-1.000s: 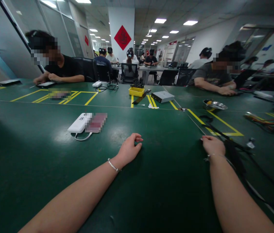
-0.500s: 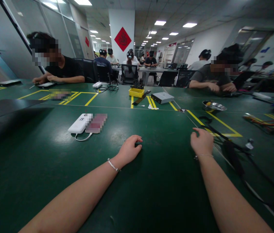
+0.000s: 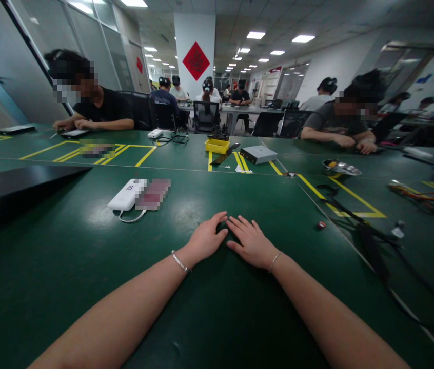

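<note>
My left hand (image 3: 206,238) rests on the green tabletop (image 3: 186,318), its fingers loosely curved and the thumb apart, with nothing in it. Close beside it, my right hand (image 3: 253,242) lies with fingers spread and holds nothing. The fingertips of the two hands almost meet; I cannot tell if they touch. To the right of my right hand sits a small red object (image 3: 320,225), too small to name. Ahead and to the left of my hands lies a white power bank (image 3: 125,196) with a short white cable, next to a blurred-out reddish thing (image 3: 153,195).
A yellow bin (image 3: 217,146), a grey metal box (image 3: 258,154) and a metal dish (image 3: 342,167) stand farther back. Black cables (image 3: 371,251) and coloured wires (image 3: 420,195) lie at right. A dark panel (image 3: 20,187) juts in from the left. Two people sit across the table.
My right hand has moved left to beside my left hand and its fingers have spread. The small red object now shows near where it was. My left hand has stayed put.
</note>
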`<act>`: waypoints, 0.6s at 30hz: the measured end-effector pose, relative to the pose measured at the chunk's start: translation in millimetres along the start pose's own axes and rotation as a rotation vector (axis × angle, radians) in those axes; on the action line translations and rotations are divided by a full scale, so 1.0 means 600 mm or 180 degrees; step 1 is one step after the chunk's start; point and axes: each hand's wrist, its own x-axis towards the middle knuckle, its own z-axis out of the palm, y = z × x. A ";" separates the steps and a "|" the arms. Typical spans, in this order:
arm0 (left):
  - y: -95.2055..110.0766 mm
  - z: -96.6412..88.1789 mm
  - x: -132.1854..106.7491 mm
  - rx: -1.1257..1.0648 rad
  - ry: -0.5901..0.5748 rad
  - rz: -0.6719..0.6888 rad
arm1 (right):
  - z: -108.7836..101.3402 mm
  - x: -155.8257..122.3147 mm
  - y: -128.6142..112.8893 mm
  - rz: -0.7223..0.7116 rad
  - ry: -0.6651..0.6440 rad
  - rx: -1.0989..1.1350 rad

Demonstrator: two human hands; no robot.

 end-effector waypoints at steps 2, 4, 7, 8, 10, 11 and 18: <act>0.003 -0.002 -0.001 0.0038 -0.0039 0.0001 | -0.010 0.001 0.015 -0.0013 0.0093 0.0022; 0.006 -0.004 -0.002 0.0041 -0.0048 0.0012 | -0.028 -0.002 0.046 0.0136 0.0344 -0.0106; 0.008 -0.008 -0.003 0.0037 -0.0089 -0.0004 | -0.060 -0.024 0.123 0.0773 0.0867 -0.0555; 0.009 -0.009 -0.003 0.0047 -0.0098 -0.0017 | -0.069 -0.037 0.153 0.1097 0.1018 -0.0725; 0.010 -0.010 -0.003 0.0074 -0.0110 -0.0029 | -0.082 -0.065 0.210 0.1779 0.1164 -0.1026; 0.010 -0.010 -0.003 0.0084 -0.0109 -0.0028 | -0.086 -0.079 0.235 0.2062 0.1188 -0.1058; 0.007 -0.009 -0.002 0.0225 -0.0136 0.0033 | -0.081 -0.112 0.300 0.2866 0.0871 -0.0725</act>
